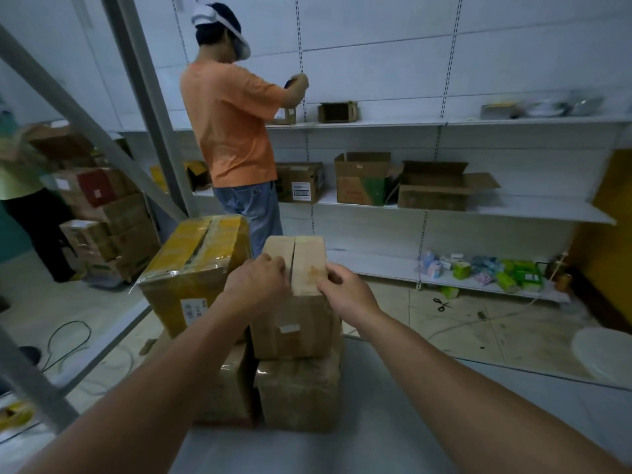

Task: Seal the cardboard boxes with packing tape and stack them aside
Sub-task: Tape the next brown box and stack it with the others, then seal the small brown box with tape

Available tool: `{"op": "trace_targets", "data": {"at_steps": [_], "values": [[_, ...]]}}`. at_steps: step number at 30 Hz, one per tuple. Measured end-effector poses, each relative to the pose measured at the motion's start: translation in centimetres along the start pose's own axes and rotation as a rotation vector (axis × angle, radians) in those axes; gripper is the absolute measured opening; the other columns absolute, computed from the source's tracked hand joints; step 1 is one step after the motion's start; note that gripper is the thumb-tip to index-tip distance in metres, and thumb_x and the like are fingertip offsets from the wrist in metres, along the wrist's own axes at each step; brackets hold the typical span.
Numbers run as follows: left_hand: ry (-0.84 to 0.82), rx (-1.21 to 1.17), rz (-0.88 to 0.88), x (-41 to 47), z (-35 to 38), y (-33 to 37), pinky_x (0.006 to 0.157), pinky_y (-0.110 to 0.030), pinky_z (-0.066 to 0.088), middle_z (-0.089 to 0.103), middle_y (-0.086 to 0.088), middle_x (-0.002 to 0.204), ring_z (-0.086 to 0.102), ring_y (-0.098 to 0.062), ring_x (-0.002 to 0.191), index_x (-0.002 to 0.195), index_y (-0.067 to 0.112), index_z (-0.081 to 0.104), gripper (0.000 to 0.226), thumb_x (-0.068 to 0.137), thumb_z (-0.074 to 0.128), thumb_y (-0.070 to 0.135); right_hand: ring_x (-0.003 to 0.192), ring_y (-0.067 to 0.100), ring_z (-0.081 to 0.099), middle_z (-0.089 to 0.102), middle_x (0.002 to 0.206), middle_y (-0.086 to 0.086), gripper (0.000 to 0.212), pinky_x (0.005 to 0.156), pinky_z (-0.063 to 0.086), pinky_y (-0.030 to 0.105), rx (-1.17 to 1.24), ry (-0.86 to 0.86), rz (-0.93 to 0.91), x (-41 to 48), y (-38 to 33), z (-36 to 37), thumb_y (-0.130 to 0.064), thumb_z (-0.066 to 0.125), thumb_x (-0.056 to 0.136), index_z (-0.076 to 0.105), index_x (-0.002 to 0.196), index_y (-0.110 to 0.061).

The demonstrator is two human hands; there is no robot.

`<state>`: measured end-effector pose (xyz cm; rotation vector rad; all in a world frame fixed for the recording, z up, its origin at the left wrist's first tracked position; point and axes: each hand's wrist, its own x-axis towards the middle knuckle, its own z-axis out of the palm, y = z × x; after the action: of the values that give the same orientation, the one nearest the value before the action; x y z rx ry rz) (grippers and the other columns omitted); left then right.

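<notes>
Far on the left, a pile of brown boxes [102,213] sits on the floor, and a black cable [68,340] curls on the floor near it. Next comes a big yellow box [195,268] with shiny tape on top. It rests on a lower brown box [225,388].

The left hand [258,282] lies on the near top edge of the small brown box [297,302], on the left flap. Its fingers are bent down over the flap, pressing on it, not wrapped around anything. This small box stands on top of another brown box [297,395], just beside the yellow one, and all of them sit at the far end of the grey tabletop [376,439]. The slit between its two top flaps shows as a dark line, so the top looks not taped yet.

The right hand [345,292] sits on the right flap at the near edge. Its fingers are curled against the cardboard, and I cannot tell if it pinches anything.

Behind, a person in an orange shirt [232,124] faces white shelves [478,210] with open boxes on them. To the right, scissors [442,304] lie on the floor. Small bright packets [506,271] fill the lowest shelf.
</notes>
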<state>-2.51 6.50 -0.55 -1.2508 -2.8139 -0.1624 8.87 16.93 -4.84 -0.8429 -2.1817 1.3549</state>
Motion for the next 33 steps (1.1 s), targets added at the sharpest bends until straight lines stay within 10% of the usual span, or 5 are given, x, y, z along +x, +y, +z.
{"op": "trace_targets", "data": {"at_steps": [13,26,33], "values": [[-0.174,-0.048,0.486,0.6,-0.3,18.4,0.103,-0.039,0.044,0.052,-0.001,0.140,0.052,-0.024,0.123,0.135,0.029,0.052,0.039,0.099,0.046,0.043,0.119,0.031,0.052,0.053,0.137,0.010,0.048,0.089,0.044,0.035,-0.742,0.202,0.259,-2.1,5.0,-20.2,-0.047,0.043,0.094,0.054,0.131,-0.019],[-0.439,-0.165,1.113,-10.6,5.6,53.1,0.112,-0.032,0.034,0.045,0.002,0.148,0.044,-0.020,0.134,0.142,0.026,0.046,0.046,0.100,0.045,0.045,0.137,0.031,0.035,0.032,0.154,0.013,0.060,0.112,0.031,0.038,-0.502,0.759,0.850,-32.2,21.4,-50.0,-0.041,0.044,0.099,0.031,0.148,-0.008],[-0.652,-0.369,1.149,-17.7,10.1,72.2,0.108,-0.029,0.037,0.045,0.002,0.147,0.045,-0.018,0.132,0.147,0.024,0.039,0.054,0.098,0.053,0.042,0.115,0.023,0.053,0.054,0.129,0.000,0.040,0.091,0.042,0.029,-0.357,0.919,0.834,-41.3,28.6,-62.7,-0.027,0.057,0.095,0.051,0.131,-0.012]]}}
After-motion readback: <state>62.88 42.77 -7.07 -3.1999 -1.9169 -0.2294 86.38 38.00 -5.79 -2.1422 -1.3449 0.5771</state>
